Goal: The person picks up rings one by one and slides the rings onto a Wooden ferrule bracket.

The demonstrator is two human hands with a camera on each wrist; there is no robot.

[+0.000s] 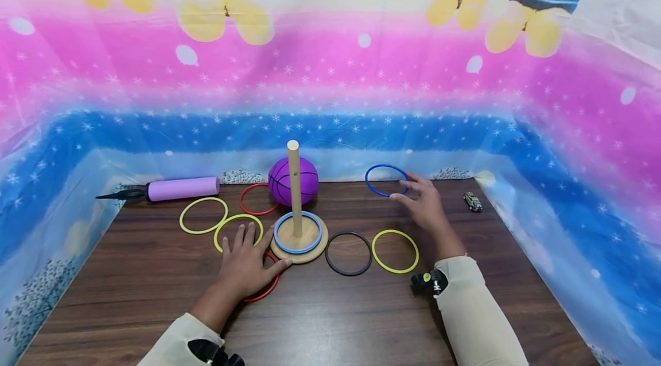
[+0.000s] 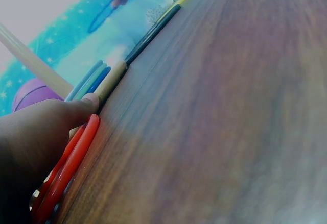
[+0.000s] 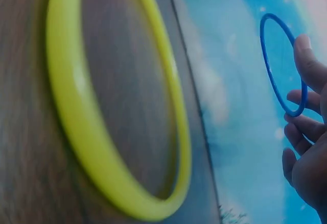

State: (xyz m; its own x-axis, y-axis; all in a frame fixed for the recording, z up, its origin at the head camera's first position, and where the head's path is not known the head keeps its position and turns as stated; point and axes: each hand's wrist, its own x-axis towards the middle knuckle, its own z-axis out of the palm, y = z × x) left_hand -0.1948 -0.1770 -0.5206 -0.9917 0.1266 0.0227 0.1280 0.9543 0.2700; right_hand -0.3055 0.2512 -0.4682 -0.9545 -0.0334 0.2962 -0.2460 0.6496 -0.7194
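Observation:
A wooden peg [image 1: 295,194] rises from a round wooden base [image 1: 325,245]. Around its foot lies a light blue ring [image 1: 279,244], and the left wrist view shows more bluish rings [image 2: 102,78] stacked under it. My left hand [image 1: 245,268] spreads its fingers beside the base, thumb and forefinger touching its rim. Red rings [image 2: 76,157] lie partly hidden under that hand. To the right, my right hand [image 1: 426,202] pinches a blue ring [image 3: 264,55] between thumb and fingers, raised above the table's back part.
Black [image 1: 348,275] and yellow [image 1: 395,271] rings lie right of the base. On the left are two yellow rings [image 1: 203,232], a red ring [image 1: 248,209] and a purple pump [image 1: 183,189]. A purple ball [image 1: 279,179] sits behind the peg; a toy car [image 1: 472,202] stands far right.

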